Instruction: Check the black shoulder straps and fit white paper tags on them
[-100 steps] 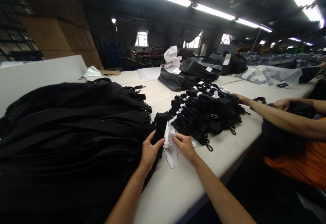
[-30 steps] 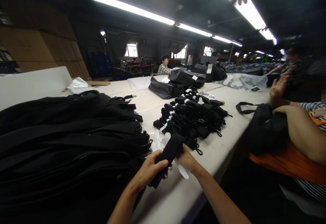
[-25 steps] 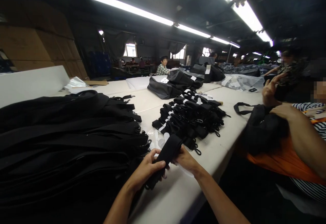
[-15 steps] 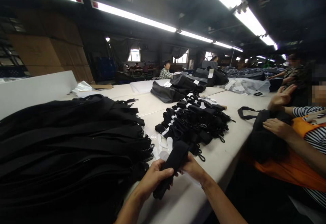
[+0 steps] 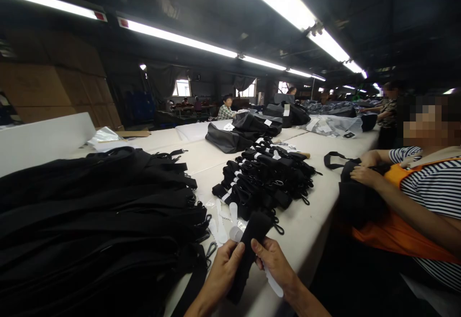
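A folded black webbing strap is held at a slant over the near part of the table. My left hand is closed on its left edge, thumb on top. Closed at the strap's right edge, my right hand has a white wavy-edged strip running out beneath its fingers. Whether the strip passes behind the strap is hidden. More white strips lie just beyond my hands. Behind them is a pile of folded black straps with white bands and metal clips.
A large heap of long black straps covers the left of the table. Black bags and clear plastic packaging stand farther back. At the right edge, a co-worker in an orange apron handles a black bag.
My right hand has come from behind the strap to its right edge, thumb now on top, with the white strip showing below. The co-worker's raised hand has lowered to the bag.
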A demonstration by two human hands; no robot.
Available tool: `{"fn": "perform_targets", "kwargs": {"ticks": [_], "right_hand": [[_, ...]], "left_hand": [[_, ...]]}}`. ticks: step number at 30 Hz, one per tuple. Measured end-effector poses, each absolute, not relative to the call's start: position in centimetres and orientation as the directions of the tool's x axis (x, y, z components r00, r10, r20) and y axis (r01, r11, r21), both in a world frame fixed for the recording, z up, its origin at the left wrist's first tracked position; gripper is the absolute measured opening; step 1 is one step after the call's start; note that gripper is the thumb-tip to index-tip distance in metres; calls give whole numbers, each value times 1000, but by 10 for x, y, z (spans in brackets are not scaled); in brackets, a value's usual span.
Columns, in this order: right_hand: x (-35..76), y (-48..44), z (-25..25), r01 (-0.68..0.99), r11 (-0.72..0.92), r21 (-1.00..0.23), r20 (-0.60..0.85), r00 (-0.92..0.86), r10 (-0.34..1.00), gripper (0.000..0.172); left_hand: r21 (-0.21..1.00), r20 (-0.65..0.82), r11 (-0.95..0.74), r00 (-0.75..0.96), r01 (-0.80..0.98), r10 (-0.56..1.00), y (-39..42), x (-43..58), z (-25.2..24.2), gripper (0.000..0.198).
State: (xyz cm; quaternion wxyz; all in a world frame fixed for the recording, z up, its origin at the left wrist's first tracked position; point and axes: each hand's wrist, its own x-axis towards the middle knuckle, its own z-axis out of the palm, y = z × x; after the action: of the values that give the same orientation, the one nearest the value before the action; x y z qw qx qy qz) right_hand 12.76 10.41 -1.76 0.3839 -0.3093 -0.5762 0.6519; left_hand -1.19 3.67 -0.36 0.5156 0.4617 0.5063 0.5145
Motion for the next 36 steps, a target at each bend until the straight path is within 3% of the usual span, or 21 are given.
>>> {"fn": "perform_targets", "kwargs": {"ticks": [4, 10, 14, 19, 22, 25, 30, 33, 36], "right_hand": [[127, 105, -16, -121, 23, -992, 77, -467, 881, 55], [132, 94, -15, -74, 20, -997, 47, -386, 921, 58], [139, 84, -14, -27, 113, -993, 115, -389, 914, 45], [148, 83, -1, -207, 75, -976, 182, -566, 804, 41], [156, 85, 4, -55, 185, -981, 184, -554, 812, 25], [162, 84, 5, 151, 429, -891, 305, -500, 811, 12], [170, 78, 10, 251, 767, -591, 579, -530, 620, 11], [175, 76, 10, 311, 826, -470, 624, -546, 560, 14], [180, 74, 5, 322, 794, -515, 572, -562, 598, 14]], "left_hand": [[992, -51, 39, -100, -121, 994, 39, -12, -3, 51], [995, 99, -102, -329, 7, 939, 44, -25, -4, 42], [996, 92, -89, -315, 25, 944, 43, -29, 1, 39], [990, 133, -138, -239, -4, 962, 41, -22, 8, 34], [994, 95, -102, -184, -27, 978, 40, -20, 7, 35], [996, 88, -84, -172, 32, 981, 40, -21, 2, 35], [962, 184, -165, -72, 217, 980, 37, -13, 0, 28], [960, 197, -202, 45, 193, 979, 36, -2, -2, 26], [954, 184, -208, 126, 213, 975, 37, 3, -12, 30]]}}
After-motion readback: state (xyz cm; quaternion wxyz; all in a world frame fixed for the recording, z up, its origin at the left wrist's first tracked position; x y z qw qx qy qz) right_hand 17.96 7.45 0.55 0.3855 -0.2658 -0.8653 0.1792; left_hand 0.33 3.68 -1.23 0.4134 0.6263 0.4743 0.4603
